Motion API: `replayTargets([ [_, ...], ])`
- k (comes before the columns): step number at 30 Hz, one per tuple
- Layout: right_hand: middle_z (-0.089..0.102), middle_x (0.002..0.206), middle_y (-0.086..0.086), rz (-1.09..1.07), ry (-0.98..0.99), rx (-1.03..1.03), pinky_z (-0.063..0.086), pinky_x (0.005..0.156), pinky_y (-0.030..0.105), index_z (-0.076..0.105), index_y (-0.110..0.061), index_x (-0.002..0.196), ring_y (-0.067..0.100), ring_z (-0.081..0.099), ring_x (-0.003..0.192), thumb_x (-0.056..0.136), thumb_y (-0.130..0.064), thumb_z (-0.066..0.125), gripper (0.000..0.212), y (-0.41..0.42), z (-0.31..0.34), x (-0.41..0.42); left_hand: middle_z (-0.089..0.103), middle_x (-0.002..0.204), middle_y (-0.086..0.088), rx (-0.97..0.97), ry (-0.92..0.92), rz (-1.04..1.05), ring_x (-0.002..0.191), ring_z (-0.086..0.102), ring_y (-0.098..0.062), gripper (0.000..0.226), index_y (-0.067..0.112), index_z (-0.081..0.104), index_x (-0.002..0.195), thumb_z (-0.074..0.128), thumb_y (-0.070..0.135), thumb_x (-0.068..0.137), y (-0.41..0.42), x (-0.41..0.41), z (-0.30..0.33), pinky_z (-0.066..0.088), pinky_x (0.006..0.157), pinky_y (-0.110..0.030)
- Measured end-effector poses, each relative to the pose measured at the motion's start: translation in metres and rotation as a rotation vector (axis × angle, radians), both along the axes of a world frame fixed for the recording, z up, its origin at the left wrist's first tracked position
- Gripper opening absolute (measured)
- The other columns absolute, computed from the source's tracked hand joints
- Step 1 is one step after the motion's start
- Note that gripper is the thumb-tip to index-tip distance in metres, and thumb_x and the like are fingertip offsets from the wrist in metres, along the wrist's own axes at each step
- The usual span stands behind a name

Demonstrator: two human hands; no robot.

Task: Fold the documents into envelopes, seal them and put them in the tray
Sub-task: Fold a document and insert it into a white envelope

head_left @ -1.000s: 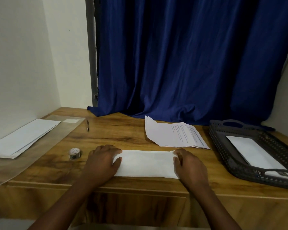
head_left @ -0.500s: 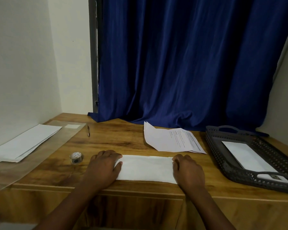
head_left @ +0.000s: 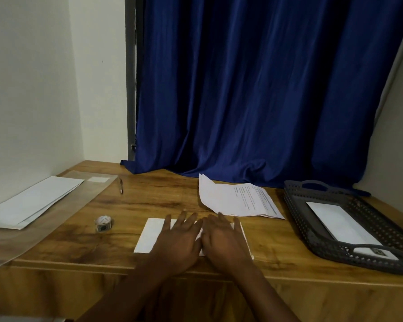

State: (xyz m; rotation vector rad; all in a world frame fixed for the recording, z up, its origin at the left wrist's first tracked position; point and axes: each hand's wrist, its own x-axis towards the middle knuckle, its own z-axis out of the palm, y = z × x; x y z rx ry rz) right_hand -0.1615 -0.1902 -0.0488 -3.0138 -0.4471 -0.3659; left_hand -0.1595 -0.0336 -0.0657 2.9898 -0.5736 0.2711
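Both hands lie flat with fingers straight and slightly spread, gripping nothing: the left hand (head_left: pixel 178 238) and right hand (head_left: pixel 223 238) press side by side, nearly touching, on the middle of a white folded paper (head_left: pixel 149 235) near the front edge of the wooden desk (head_left: pixel 149 201). Behind it lies a loose stack of printed documents (head_left: pixel 237 201). To the right, a dark perforated tray (head_left: pixel 312 231) holds a white envelope (head_left: pixel 340 224). To the left sit a small tape roll (head_left: pixel 103 224), a pen (head_left: pixel 120 185) and blank envelopes (head_left: pixel 30 201).
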Motion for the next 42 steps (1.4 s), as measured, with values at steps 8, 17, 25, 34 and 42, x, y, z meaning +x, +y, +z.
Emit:
replayTargets([
  [8,0.007,0.169,-0.005,-0.058,0.208,0.017,-0.006,0.123,0.052,0.011,-0.029,0.161,0.015,0.003,0.156,0.081,-0.077,-0.009,0.095,-0.028,-0.019,0.011,-0.001,0.17,0.006,0.029,0.146,0.008,0.157,-0.003,-0.018,0.116,0.035,0.003,0.161,-0.028,0.08,0.059,0.009,0.007,-0.005,-0.003,0.125,-0.047],
  [17,0.002,0.17,-0.004,-0.08,0.236,0.042,-0.007,0.123,0.049,0.007,-0.028,0.162,0.016,-0.001,0.156,0.088,-0.079,0.007,0.089,-0.032,-0.02,0.014,0.001,0.17,0.002,0.022,0.174,0.117,0.157,-0.002,-0.021,0.112,0.033,0.003,0.161,-0.016,0.083,0.063,0.039,0.008,-0.005,0.001,0.126,-0.052],
  [25,0.033,0.162,-0.01,-0.06,-0.125,0.246,0.002,0.124,0.05,0.041,-0.038,0.149,0.014,0.016,0.154,0.098,-0.072,0.025,0.063,-0.038,-0.022,-0.001,0.046,0.152,0.011,-0.607,-0.038,0.023,0.14,0.037,-0.005,0.068,0.033,0.049,0.144,0.04,0.071,0.088,0.055,-0.001,-0.006,0.029,0.12,-0.042],
  [34,0.062,0.134,-0.005,-0.088,-0.19,0.529,0.037,0.112,0.045,0.061,-0.033,0.126,0.014,0.052,0.122,0.089,-0.075,0.03,0.064,-0.042,-0.024,-0.007,0.048,0.145,0.003,-0.62,-0.324,0.468,0.132,0.043,-0.025,0.07,0.04,0.049,0.139,0.078,0.052,0.076,0.175,-0.015,0.017,0.045,0.104,-0.049],
  [42,0.061,0.134,-0.001,-0.097,-0.147,0.585,0.039,0.109,0.045,0.062,-0.028,0.127,0.017,0.051,0.12,0.09,-0.073,0.04,0.062,-0.039,-0.021,-0.015,0.067,0.121,0.012,-0.594,0.022,0.385,0.106,0.064,-0.007,0.074,0.04,0.055,0.135,0.07,0.064,0.066,0.212,-0.011,0.008,0.056,0.093,-0.041],
])
